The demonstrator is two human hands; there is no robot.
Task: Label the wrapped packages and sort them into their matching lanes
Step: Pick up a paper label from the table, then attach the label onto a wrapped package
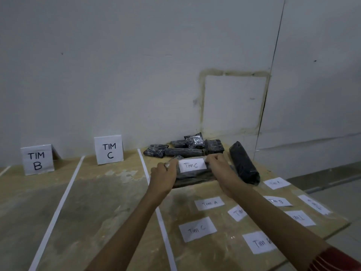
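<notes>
A dark wrapped package (193, 178) lies on the wooden table with a white label (192, 165) reading "Tim C" on its top. My left hand (163, 178) grips the package's left end. My right hand (219, 169) grips its right end, fingers curled at the label's right edge. Behind it lies a pile of several dark wrapped packages (183, 148). A long dark package (244, 163) lies to the right. A standing card "TIM C" (108, 150) marks the lane left of my hands, and a card "TIM B" (37, 159) marks the lane further left.
White tape strips (58, 208) (144, 169) divide the table into lanes. Several loose paper labels lie at the near right, among them "Tim A" (209, 203), "Tim C" (197, 229) and "Tim B" (277, 201). A grey wall stands behind. The table's right edge (332, 229) drops to the floor.
</notes>
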